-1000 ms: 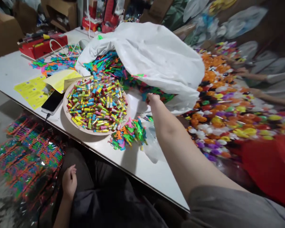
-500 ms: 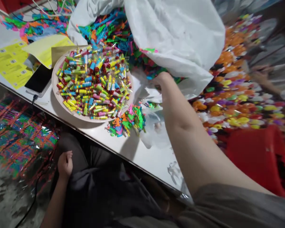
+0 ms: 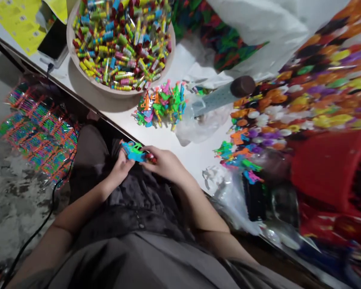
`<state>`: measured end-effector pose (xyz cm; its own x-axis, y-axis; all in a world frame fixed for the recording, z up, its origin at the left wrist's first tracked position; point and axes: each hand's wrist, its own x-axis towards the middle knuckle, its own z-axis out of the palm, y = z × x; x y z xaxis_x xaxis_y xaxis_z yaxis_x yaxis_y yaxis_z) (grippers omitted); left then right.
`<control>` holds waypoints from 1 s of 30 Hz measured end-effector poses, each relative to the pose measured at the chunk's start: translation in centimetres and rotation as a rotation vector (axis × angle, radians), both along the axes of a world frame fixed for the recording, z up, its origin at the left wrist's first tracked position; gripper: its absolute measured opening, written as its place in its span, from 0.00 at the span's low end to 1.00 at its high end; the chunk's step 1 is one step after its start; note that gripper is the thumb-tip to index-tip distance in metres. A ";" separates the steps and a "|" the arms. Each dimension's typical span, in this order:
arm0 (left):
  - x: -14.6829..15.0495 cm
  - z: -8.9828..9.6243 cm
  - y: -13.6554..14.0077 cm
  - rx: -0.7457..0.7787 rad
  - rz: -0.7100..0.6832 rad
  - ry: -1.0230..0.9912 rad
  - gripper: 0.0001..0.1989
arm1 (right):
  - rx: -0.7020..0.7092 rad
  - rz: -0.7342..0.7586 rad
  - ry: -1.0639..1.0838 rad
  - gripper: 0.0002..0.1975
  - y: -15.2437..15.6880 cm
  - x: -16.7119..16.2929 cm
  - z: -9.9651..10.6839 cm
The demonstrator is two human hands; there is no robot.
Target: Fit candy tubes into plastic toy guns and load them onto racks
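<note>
Above my lap, both hands meet at a small bunch of blue and green plastic toys (image 3: 133, 151). My left hand (image 3: 120, 167) is closed on the bunch's left end, thumb along its lower edge. My right hand (image 3: 166, 162) pinches the right end, where a shiny dark-red bit (image 3: 151, 157) shows between the fingers. The exact shape of the toys is too blurred to tell. Just beyond, at the table edge, lies a pile of similar bright plastic toys (image 3: 162, 103).
A round pale bowl (image 3: 75, 50) full of small colourful tubes stands on the white table (image 3: 138, 130). A white sack (image 3: 276, 32) spills more toys. To the right are a red bucket (image 3: 321, 168) and orange, white and purple pieces (image 3: 276, 112). Bundled packs (image 3: 42, 128) lie lower left.
My right hand has come back from the sack to my lap. My left hand has risen from my thigh, and both now hold the plastic toys. The view has tilted downward.
</note>
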<state>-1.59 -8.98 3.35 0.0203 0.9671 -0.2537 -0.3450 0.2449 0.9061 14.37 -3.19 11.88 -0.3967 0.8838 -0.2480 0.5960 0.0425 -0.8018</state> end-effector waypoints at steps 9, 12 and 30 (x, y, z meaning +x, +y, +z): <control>0.2 2.2 -1.1 -0.223 0.268 -0.236 0.12 | -0.644 -0.295 0.626 0.19 -3.5 -0.6 -4.6; -0.6 2.8 -1.3 -0.257 0.296 -0.284 0.09 | -0.738 -0.277 0.663 0.22 -3.2 -0.8 -5.2; -2.3 3.1 -2.3 -0.332 0.099 -0.365 0.21 | -0.424 -0.344 0.648 0.18 -4.5 -1.7 -4.5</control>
